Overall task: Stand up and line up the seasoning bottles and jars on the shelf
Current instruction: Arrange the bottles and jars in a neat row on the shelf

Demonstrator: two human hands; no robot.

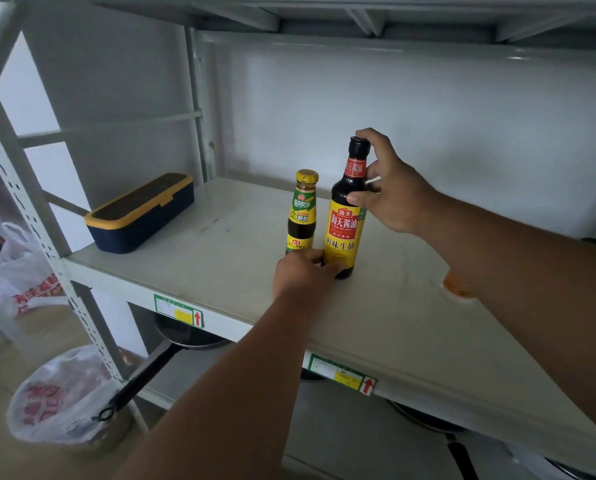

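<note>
Single head-worn wide-angle view, looking forward and down, close to the shelf point(220, 237), at arm's reach.

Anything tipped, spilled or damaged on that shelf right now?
Both bottles stand upright: the tall soy sauce bottle under both hands, the smaller sauce bottle beside it. Nothing spilled. The one oddity is an orange patch on the shelf surface by the right forearm, maybe chipped paint or a stain.

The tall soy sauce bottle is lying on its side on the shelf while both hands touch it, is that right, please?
Not quite: in the head view the tall soy sauce bottle stands upright on the shelf, beside the smaller bottle. The rest holds: the right hand is at its neck and the left hand at its base.
</note>
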